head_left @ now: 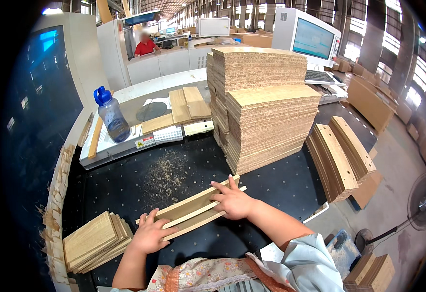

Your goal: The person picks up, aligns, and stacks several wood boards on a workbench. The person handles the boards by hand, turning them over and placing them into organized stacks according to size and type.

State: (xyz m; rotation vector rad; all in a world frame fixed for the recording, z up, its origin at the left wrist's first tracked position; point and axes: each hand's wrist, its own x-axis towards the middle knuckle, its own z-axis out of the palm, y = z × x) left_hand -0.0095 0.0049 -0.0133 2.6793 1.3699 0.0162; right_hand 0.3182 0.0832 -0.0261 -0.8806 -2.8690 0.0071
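A few narrow wood-grain boards (189, 201) stand close together near the front of the black dotted table (108, 187), slanting up toward the right. My left hand (149, 231) grips their left end, with its fingers over the upper edges. At the other end my right hand (234, 201) is closed over the boards, its fingertips on the far one. A gap shows between the upright edges. Wood dust (166, 175) lies scattered on the table just beyond the boards. Next to my left forearm is a low pile of short boards (93, 238).
A tall stack of particleboard panels (271, 121) stands beyond my right hand. More boards (337, 160) are piled at the right. A blue water bottle (113, 119) sits on the far-left ledge. A monitor (312, 39), a fan (423, 202) and a person in red (145, 47) are farther off.
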